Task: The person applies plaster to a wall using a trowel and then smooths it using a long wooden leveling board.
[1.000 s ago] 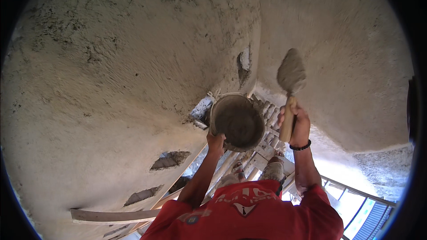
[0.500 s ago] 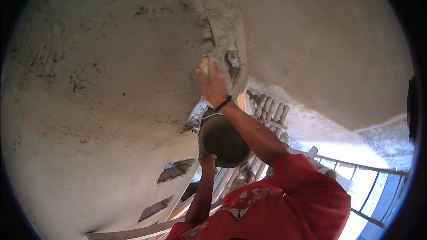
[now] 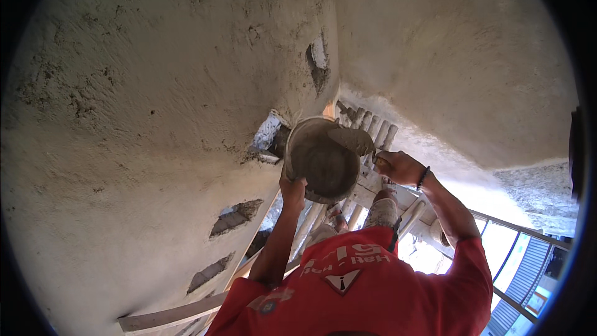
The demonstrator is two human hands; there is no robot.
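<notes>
My left hand grips the lower left rim of a grey bucket with dark, wet-looking mortar inside. My right hand is closed on the handle of a trowel, whose mortar-coated blade lies over the upper right rim of the bucket; I cannot tell whether it touches the rim. Left of the bucket, a rough plastered wall has a ragged recess with pale material inside it. A similar recess sits higher, near the inside corner.
A smooth plastered wall fills the upper right. A platform of wooden poles lies below me, under my feet. A curved board runs along the lower left wall, with more ragged holes nearby. A railing stands at bright lower right.
My right hand first swung up to the left wall with the trowel, then came back down and right to the bucket, blade now over its rim. The bucket stayed in my left hand.
</notes>
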